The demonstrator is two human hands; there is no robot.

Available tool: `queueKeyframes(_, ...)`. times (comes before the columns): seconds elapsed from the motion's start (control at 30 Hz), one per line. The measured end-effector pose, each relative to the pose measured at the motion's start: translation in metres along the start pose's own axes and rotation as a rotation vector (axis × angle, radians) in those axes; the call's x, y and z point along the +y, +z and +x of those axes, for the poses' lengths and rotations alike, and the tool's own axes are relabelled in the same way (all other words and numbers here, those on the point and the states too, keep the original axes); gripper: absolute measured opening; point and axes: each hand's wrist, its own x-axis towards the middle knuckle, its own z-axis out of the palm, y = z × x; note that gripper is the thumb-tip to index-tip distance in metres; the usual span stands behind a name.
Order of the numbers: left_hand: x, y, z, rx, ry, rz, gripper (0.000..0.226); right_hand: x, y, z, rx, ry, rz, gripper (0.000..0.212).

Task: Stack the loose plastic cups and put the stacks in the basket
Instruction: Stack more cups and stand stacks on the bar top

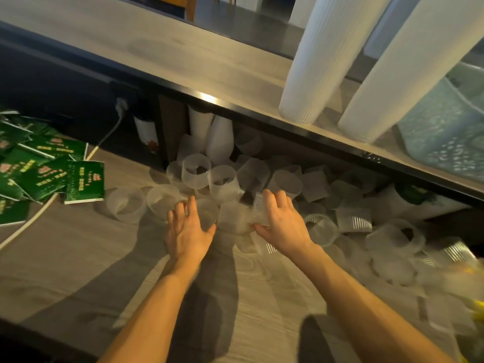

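Green packets [52,176] lie in a loose overlapping heap on the wood-grain floor [78,271] at far left. A white cable [104,138] runs from a plug [121,104] across the floor, passing beneath the heap.

Loose cups [318,229] round both hands: frosted translucent plastic, ribbed walls. Floor [78,271] under forearms: matt grey wood-grain. Tall stacks [324,58] up right of hands: white ribbed plastic. Basket [445,127]: pale blue perforated plastic. Packets [83,182] left: glossy green.
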Motion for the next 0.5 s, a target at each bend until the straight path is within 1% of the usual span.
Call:
queueKeyframes(0.13, -0.006, -0.007, -0.01, -0.017, 0.006, -0.07, 0.084, 0.011, -0.015, -0.017, 0.025, 0.031, 0.036, 0.092)
queueKeyframes(0.23, -0.008, -0.018, -0.023, -0.04, -0.013, -0.221, 0.083, 0.014, -0.021, -0.039, 0.074, 0.044, 0.09, 0.087)
queueKeyframes(0.3, -0.009, -0.029, -0.032, -0.046, -0.048, -0.343, 0.079, 0.013, -0.021, -0.055, 0.105, 0.037, 0.141, 0.086)
queueKeyframes(0.37, -0.009, -0.039, -0.04, -0.097, -0.109, -0.527, 0.068, 0.009, -0.02, -0.07, 0.122, 0.018, 0.191, 0.087)
queueKeyframes(0.43, -0.007, -0.049, -0.05, -0.208, -0.19, -0.792, 0.06, 0.004, -0.019, -0.082, 0.125, -0.005, 0.225, 0.087)
queueKeyframes(0.5, -0.003, -0.056, -0.061, -0.255, -0.188, -0.997, 0.059, -0.002, -0.02, -0.092, 0.101, 0.002, 0.262, 0.09)
